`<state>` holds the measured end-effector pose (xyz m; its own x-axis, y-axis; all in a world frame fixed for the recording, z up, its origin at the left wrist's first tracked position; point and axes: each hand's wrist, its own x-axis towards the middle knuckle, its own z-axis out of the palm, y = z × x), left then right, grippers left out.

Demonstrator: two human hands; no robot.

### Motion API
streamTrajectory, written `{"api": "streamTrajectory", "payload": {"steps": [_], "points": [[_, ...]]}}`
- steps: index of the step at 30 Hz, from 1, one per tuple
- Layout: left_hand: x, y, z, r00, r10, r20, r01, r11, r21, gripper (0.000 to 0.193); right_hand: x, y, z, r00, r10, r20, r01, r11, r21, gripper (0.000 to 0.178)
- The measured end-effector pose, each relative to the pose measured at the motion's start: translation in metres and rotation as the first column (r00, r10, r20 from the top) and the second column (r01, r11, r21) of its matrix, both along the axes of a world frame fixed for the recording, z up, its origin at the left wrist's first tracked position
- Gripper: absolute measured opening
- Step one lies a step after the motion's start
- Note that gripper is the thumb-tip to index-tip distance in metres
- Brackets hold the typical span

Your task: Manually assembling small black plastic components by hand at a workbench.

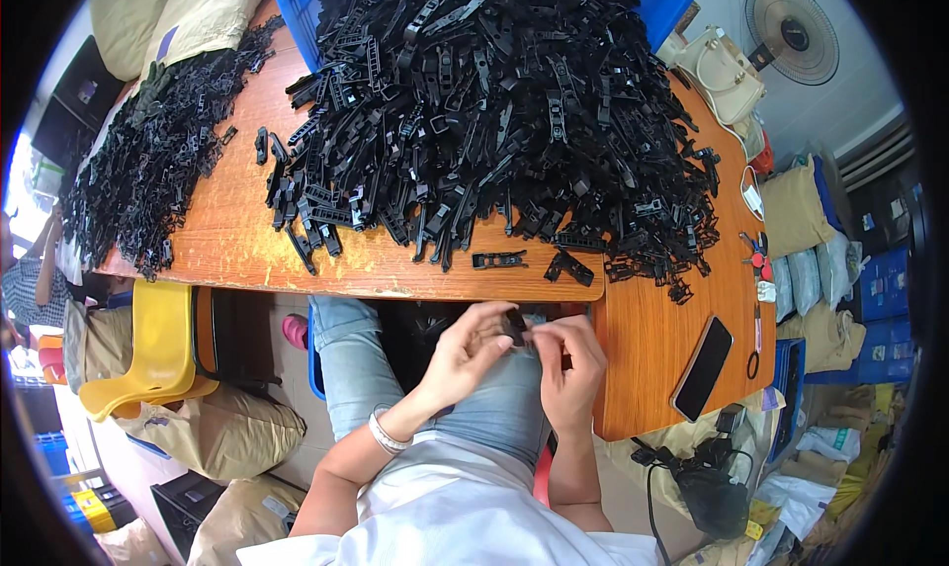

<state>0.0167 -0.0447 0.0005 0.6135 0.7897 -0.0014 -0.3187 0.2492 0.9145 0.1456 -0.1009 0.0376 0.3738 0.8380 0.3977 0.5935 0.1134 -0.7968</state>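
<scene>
Above my lap, just below the table's front edge, my left hand (pixel 470 348) pinches a small black plastic part (pixel 515 322) between thumb and fingers. Close against it on the right, my right hand (pixel 570 360) has its thumb and index finger pressed together. Slight blur and the small size hide what those right fingertips hold. A big heap of black plastic clip-like parts (pixel 474 121) covers the table beyond my hands. Two loose parts lie nearest to me, a flat black one (pixel 499 260) and a tilted black one (pixel 568 266).
The wooden table (pixel 376 277) carries a second heap of smaller black parts (pixel 148 175) at left. A blue bin (pixel 299 17) stands behind the main heap. At right lie a phone (pixel 703 368), red-handled pliers (pixel 759 260) and scissors (pixel 754 353). A yellow chair (pixel 156 344) stands left.
</scene>
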Motion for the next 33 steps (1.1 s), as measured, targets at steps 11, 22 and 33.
{"api": "streamTrajectory", "payload": {"steps": [11,22,33], "points": [[0.010,0.058,-0.004,0.632,0.685,-0.361,0.144,0.354,0.924,0.021,0.015,-0.007,-0.017,0.832,-0.095,-0.546,0.062,0.995,-0.078,0.014],[-0.008,0.055,0.019,0.971,-0.014,-0.238,0.000,0.998,-0.058,0.017,0.009,0.006,-0.015,0.747,-0.031,-0.664,-0.002,0.999,-0.048,0.010],[-0.013,0.049,0.013,0.968,-0.120,-0.219,0.051,0.953,-0.297,0.042,0.006,0.003,-0.018,0.745,-0.051,-0.665,-0.041,0.992,-0.121,0.012]]}}
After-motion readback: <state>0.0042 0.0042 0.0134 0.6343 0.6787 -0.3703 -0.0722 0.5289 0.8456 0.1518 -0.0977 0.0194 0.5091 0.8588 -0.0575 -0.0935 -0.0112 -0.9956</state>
